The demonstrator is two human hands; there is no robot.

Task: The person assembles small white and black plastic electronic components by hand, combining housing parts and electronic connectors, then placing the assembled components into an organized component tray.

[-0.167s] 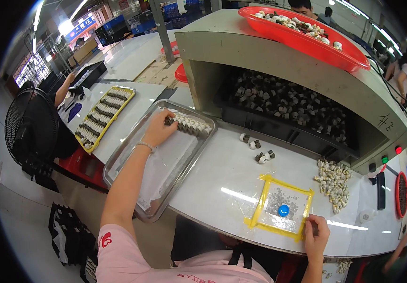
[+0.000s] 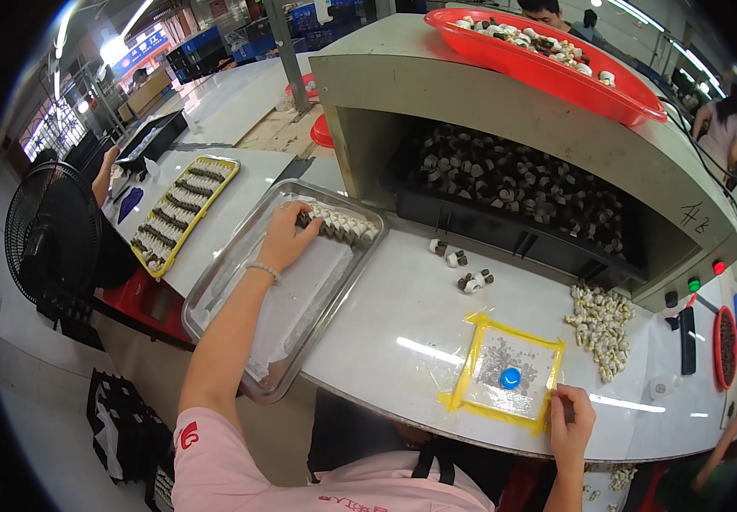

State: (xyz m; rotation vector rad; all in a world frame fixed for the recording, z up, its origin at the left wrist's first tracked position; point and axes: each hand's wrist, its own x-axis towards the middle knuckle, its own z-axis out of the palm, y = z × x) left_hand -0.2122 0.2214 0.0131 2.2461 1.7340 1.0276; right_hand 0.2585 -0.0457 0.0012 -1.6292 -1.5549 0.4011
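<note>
My left hand (image 2: 286, 236) reaches over the steel tray (image 2: 290, 375). Its thumb and fingers close on a small dark-and-white piece at the left end of a packed row of such pieces (image 2: 344, 224). White paper (image 2: 296, 294) lines the tray below the row. At the taped square's right edge, my right hand (image 2: 572, 422) rests with fingers curled together; whether anything is between them is hidden. Yellow tape frames that clear square (image 2: 489, 394), where a blue cap (image 2: 511, 378) sits among small translucent spots. Several loose pieces (image 2: 475, 282) lie between the tray and the square.
A metal housing (image 2: 505, 90) stands ahead, with a black bin (image 2: 505, 235) of pieces inside and a red tray (image 2: 547, 68) on top. White pieces (image 2: 600, 333) are heaped at right. Left are a filled yellow tray (image 2: 185, 213) and a fan (image 2: 48, 230). Other people sit nearby.
The whole view has shifted slightly. My left hand stays at the end of the row, and my right hand stays curled beside the taped square.
</note>
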